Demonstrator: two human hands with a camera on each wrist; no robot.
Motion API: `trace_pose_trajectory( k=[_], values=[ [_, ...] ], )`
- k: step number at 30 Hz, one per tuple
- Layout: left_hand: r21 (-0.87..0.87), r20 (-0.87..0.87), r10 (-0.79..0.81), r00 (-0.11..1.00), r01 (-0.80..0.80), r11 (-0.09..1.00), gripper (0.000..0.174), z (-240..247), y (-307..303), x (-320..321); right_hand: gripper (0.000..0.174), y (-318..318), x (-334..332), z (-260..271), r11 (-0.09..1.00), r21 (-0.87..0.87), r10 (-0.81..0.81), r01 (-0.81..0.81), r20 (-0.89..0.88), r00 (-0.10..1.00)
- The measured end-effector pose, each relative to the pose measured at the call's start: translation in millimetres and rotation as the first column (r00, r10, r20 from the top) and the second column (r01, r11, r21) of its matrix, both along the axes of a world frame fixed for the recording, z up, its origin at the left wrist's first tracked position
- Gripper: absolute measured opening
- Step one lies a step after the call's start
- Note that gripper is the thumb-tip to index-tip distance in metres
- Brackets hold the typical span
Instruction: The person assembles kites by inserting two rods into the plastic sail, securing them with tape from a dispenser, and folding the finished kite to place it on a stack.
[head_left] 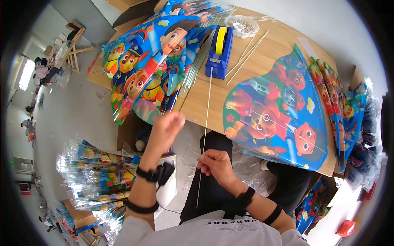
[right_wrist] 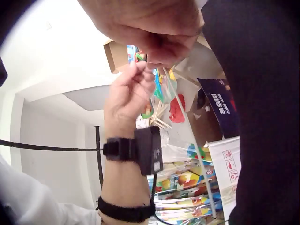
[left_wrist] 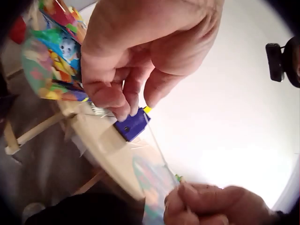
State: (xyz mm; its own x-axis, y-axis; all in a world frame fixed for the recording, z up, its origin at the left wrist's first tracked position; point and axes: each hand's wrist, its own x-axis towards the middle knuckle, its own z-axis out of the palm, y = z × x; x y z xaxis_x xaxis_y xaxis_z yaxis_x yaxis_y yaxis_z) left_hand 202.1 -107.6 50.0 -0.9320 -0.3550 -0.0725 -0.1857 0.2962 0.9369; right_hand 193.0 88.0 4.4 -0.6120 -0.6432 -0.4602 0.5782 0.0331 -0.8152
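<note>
My right hand [head_left: 217, 164] pinches a long thin white rod [head_left: 205, 123] between thumb and fingertips, in front of the table edge. The rod's far end reaches the front of a blue tape dispenser [head_left: 214, 67] with a yellow roll [head_left: 221, 41]; its near end hangs past the hand over a dark trouser leg. My left hand [head_left: 167, 127] is raised left of the rod, fingers loosely bent with nothing seen between them. In the left wrist view a gap shows between thumb [left_wrist: 157, 89] and fingers. A cartoon-printed kite sheet [head_left: 283, 106] lies on the table, to the right.
More printed sheets [head_left: 143, 61] are heaped at the table's left, beside a bundle of thin rods [head_left: 196, 67]. A clear tub of small pieces [head_left: 243, 26] stands behind the dispenser, near loose sticks [head_left: 248, 55]. Plastic-wrapped packs [head_left: 102, 172] are stacked at lower left.
</note>
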Motion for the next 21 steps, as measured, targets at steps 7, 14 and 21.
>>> trace_pose_trajectory(
  k=[7,14,21],
  values=[
    [-0.427,0.007,-0.090,0.996,0.084,0.900,0.022,12.4,-25.4,-176.1,0.021,-6.6,-13.2,1.0,1.000,0.009,0.013,-0.014,0.046,0.999],
    [-0.166,0.070,-0.036,0.997,0.048,0.985,0.014,-6.0,-30.8,-243.7,0.022,-7.1,-14.2,-5.7,1.000,0.018,-0.009,0.009,0.023,1.000],
    [-0.014,-0.098,0.038,0.994,-0.040,0.999,0.017,33.4,2.2,-165.9,0.021,-6.3,-20.0,2.7,0.999,0.027,0.022,-0.021,-0.042,0.999]
  ],
)
